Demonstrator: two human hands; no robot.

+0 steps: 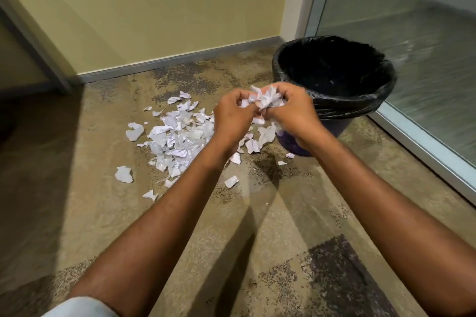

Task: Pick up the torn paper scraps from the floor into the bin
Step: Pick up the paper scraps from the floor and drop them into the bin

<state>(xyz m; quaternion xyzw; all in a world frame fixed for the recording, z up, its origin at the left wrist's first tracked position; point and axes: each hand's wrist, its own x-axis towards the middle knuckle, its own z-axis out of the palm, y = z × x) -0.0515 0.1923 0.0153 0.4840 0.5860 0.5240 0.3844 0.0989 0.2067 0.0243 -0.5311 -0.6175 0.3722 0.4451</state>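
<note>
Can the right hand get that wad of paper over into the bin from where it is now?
Probably yes: the right hand holds the wad beside the bin, whose mouth is open.

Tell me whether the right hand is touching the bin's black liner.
Cannot tell. In the head view the right hand, clutching a wad of paper scraps, overlaps the black liner at the bin's near rim; neither contact nor gap shows.

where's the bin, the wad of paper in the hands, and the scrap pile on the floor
bin (pixel 381 80): head view, right rim with black liner
wad of paper (pixel 266 99): head view, crumpled middle
scrap pile (pixel 180 136): head view, dense centre
</note>
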